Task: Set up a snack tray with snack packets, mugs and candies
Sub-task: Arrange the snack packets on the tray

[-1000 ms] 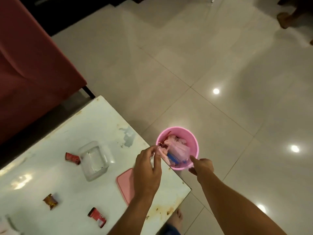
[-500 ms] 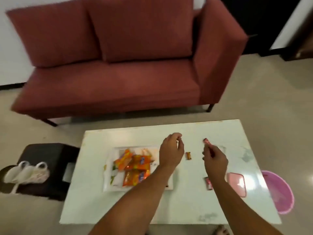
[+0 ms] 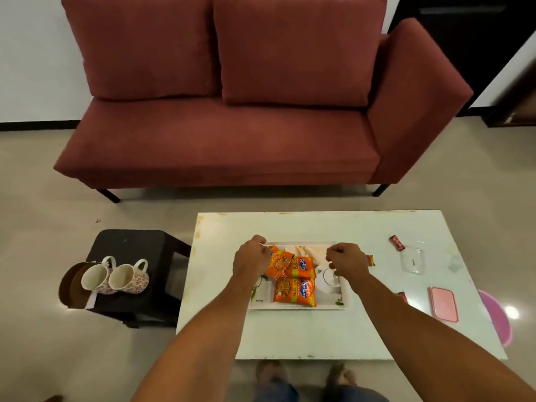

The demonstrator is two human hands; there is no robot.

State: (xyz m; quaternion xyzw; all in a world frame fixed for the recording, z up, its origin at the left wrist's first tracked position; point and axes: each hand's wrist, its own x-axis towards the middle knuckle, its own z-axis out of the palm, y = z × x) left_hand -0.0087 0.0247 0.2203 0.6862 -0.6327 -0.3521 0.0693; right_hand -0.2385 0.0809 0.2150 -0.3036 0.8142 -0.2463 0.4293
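A white tray (image 3: 346, 303) sits mid-table and holds three orange snack packets (image 3: 293, 275). My left hand (image 3: 251, 258) hovers over the tray's far left corner with its fingers curled. Above the tray's far right part, my right hand (image 3: 346, 261) is curled the same way. Nothing shows in either hand. Loose candies lie on the table: a brown candy (image 3: 370, 260) just right of my right hand, a red candy (image 3: 396, 242) farther right, and another red candy (image 3: 401, 295) half hidden by my forearm. Two floral mugs (image 3: 97, 278) (image 3: 129, 277) lie on their sides on a dark stool (image 3: 139, 250) to the left.
On the white table (image 3: 319, 335), right of the tray, are a clear plastic container (image 3: 412, 261) and its pink lid (image 3: 443, 303). A pink bin (image 3: 496, 317) stands on the floor past the table's right edge. A red sofa (image 3: 217, 140) faces me beyond the table.
The view swung from the pink bin at the table's end to the whole table. Both hands came off the bin and moved left until they were over the tray.
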